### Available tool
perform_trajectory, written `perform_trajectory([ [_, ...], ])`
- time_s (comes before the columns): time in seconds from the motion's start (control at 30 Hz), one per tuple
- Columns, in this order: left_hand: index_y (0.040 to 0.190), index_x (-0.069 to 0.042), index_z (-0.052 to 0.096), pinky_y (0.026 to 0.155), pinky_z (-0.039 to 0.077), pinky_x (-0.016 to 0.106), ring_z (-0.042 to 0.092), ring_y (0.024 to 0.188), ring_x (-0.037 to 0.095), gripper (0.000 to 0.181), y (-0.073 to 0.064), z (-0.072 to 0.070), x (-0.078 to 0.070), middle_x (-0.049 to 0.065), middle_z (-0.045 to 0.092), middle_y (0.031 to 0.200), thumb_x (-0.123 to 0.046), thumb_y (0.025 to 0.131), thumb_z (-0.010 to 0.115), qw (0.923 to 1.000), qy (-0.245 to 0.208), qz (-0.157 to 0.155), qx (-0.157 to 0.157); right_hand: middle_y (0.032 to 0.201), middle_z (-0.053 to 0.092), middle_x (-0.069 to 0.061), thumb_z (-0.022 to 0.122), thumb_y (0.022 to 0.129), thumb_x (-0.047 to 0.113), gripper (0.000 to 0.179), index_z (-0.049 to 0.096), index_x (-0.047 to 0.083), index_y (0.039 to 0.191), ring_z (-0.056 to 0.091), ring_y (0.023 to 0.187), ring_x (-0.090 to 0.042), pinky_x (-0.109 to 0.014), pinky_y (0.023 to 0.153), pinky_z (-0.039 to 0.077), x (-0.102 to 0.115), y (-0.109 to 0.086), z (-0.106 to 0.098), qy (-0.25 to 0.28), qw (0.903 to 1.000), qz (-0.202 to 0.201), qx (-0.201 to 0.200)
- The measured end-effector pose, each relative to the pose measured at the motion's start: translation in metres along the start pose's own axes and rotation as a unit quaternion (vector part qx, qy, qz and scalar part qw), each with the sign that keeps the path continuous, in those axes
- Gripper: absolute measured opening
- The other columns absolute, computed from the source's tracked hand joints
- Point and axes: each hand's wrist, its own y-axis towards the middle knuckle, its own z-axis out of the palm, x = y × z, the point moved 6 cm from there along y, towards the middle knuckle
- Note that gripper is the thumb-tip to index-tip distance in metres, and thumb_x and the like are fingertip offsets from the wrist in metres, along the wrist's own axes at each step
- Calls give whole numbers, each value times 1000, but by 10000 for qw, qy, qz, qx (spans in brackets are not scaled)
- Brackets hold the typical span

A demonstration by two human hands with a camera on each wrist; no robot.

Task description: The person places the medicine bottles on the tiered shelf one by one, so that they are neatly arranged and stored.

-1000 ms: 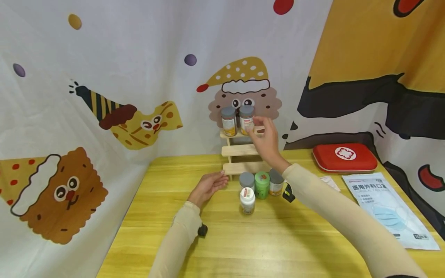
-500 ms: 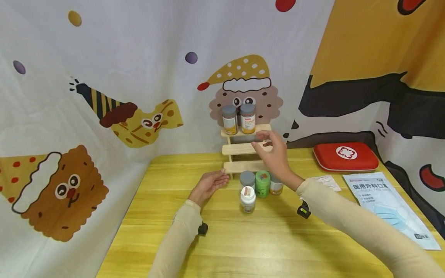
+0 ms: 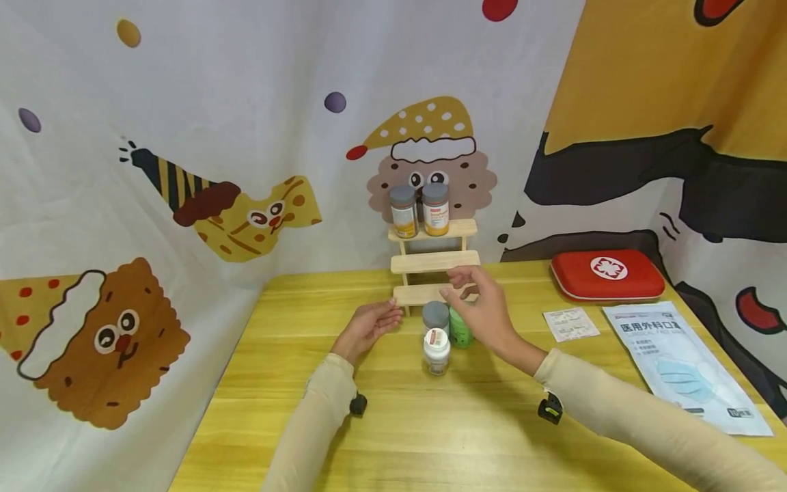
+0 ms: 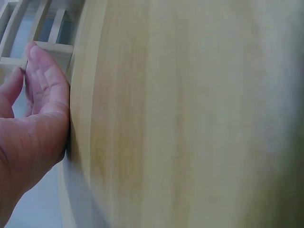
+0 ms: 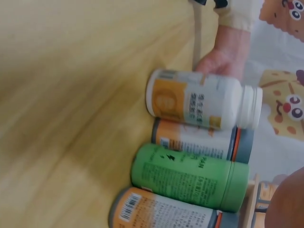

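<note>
My left hand (image 3: 367,328) is at the left end of the bottom step of a small wooden three-step shelf (image 3: 434,261). In the left wrist view its thumb and fingertips pinch the shelf's edge. My right hand (image 3: 482,306) hovers in front of the lower steps, thumb and fingers apart, nothing between them. Beneath it stand a green bottle (image 5: 190,175), a grey-capped bottle (image 3: 436,314) and, mostly hidden in the head view, another grey-capped bottle (image 5: 164,213). A white bottle (image 3: 436,352) stands in front. Two grey-capped bottles, left (image 3: 403,212) and right (image 3: 436,210), stand on the top step.
A red first-aid case (image 3: 607,275) lies at the table's back right. Before it are a small white packet (image 3: 570,324) and a surgical mask pouch (image 3: 685,369). A cartoon-printed curtain (image 3: 277,137) hangs behind the yellow wooden table (image 3: 424,437).
My right hand has left the right-hand bottle on the top step and come down to just above the bottles on the table. The left hand has stayed at the shelf.
</note>
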Motion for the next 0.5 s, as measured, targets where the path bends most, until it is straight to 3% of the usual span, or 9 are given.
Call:
perform_trajectory([
  [0.23,133,4,63,86,65,24,77,90,10,32,-2,1,0,1,81,97,-19,111,59,10000,0,-17,57,117,70,-6,83,94,15,36,67,9,126,70,97,-21,-25,77,62,1,-23,-7,57,9989,-17,461],
  [0.5,124,-1,69,88,65,26,77,92,13,25,2,-3,3,4,81,99,-19,108,63,10000,-19,-29,-43,114,71,-13,84,92,14,37,68,13,125,70,83,-15,-26,64,59,-4,-48,-5,-563,9924,98,1092],
])
